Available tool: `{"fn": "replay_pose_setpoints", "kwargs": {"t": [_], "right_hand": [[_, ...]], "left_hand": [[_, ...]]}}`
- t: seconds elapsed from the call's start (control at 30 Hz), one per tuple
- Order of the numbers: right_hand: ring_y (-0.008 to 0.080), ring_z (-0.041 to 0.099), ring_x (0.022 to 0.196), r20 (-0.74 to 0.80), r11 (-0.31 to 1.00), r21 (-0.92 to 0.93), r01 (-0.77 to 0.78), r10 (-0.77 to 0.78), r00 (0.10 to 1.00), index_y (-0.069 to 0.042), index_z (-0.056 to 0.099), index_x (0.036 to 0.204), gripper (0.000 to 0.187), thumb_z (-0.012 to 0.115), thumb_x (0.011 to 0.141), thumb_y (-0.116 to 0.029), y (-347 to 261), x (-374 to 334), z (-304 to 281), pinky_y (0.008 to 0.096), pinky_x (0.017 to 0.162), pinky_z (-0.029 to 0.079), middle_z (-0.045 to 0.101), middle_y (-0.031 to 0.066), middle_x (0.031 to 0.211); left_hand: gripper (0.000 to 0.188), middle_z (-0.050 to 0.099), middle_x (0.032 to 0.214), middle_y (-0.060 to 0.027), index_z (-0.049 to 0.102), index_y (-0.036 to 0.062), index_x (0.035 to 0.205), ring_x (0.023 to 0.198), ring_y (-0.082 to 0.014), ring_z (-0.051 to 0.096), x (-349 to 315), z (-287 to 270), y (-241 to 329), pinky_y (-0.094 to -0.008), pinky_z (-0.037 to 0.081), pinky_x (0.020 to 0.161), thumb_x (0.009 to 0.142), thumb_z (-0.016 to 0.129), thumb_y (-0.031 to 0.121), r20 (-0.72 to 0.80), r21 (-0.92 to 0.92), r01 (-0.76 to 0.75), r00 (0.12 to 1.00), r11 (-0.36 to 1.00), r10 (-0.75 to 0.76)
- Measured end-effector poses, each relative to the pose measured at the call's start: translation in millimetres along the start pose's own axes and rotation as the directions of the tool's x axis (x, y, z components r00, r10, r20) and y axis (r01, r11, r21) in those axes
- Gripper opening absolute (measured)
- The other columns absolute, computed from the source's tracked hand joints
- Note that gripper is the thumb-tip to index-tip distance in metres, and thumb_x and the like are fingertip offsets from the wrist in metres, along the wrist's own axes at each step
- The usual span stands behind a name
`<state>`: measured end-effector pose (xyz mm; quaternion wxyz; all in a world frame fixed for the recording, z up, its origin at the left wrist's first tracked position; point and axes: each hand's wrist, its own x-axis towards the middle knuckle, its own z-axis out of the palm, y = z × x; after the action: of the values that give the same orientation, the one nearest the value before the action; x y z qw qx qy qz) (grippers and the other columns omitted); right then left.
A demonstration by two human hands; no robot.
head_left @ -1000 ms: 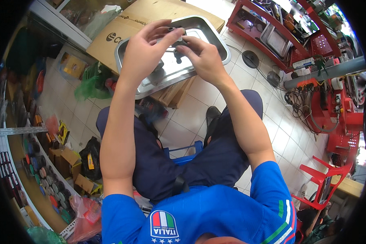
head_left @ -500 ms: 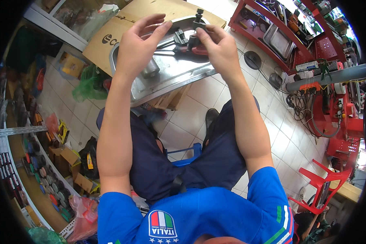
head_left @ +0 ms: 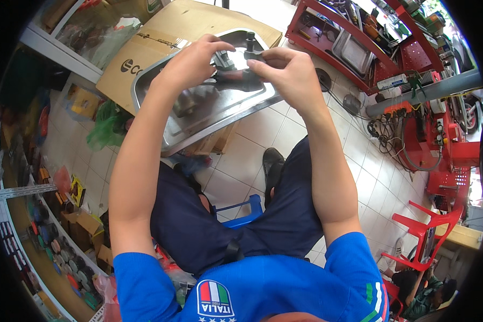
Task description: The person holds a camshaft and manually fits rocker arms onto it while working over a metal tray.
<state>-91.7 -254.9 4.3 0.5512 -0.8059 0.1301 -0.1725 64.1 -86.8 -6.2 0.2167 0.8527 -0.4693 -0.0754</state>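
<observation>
My right hand pinches a small dark metal part with an upright bolt between thumb and fingers, above the tray. My left hand hovers palm down over the tray's left half, index finger stretched out and thumb partly hidden. Just under its fingers is a grey metal fitting, seemingly lying in the tray. Beside that fitting a dark tool with a reddish body lies in the shiny metal tray. A round metal piece sits partly behind my left forearm.
The tray rests on a cardboard box. Red tool shelving stands at the far right, with cables nearby. A red plastic chair and another person are at lower right. Stocked shelves line the left.
The view has shifted, so the tray appears lower and further left. My left hand has turned palm down and lowered toward the grey fitting. My right hand still holds the bolted part.
</observation>
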Motion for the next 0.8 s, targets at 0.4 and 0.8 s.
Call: {"fn": "replay_pose_setpoints", "kwargs": {"t": [0.4, 0.8], "right_hand": [[0.0191, 0.072, 0.080, 0.018, 0.999, -0.037, 0.016, -0.015, 1.000, 0.009, 0.072, 0.104, 0.035, 0.078, 0.086, -0.020, -20, -6, 18, 0.0323, 0.075, 0.056, 0.075, 0.0152, 0.089], [0.0275, 0.071, 0.085, 0.147, 0.912, -0.351, 0.211, -0.169, 0.975, 0.000, 0.074, 0.102, 0.028, 0.080, 0.082, -0.018, -21, -14, 20, 0.0372, 0.079, 0.055, 0.074, 0.0133, 0.096]], "left_hand": [[0.047, 0.066, 0.133, -0.0088, 0.071, 0.0126, 0.122, 0.120, -0.0307, 0.062, 28, 7, -7, -0.0398, 0.051, 0.101, 0.082, 0.057, -0.007, 0.209, 0.182, -0.088, 0.977, 0.979, 0.049], [0.044, 0.063, 0.132, -0.0103, 0.064, 0.0073, 0.126, 0.117, -0.0325, 0.062, 25, -8, -10, -0.0374, 0.051, 0.101, 0.085, 0.065, -0.008, -0.189, -0.130, -0.195, 0.967, 0.972, 0.169]]}}
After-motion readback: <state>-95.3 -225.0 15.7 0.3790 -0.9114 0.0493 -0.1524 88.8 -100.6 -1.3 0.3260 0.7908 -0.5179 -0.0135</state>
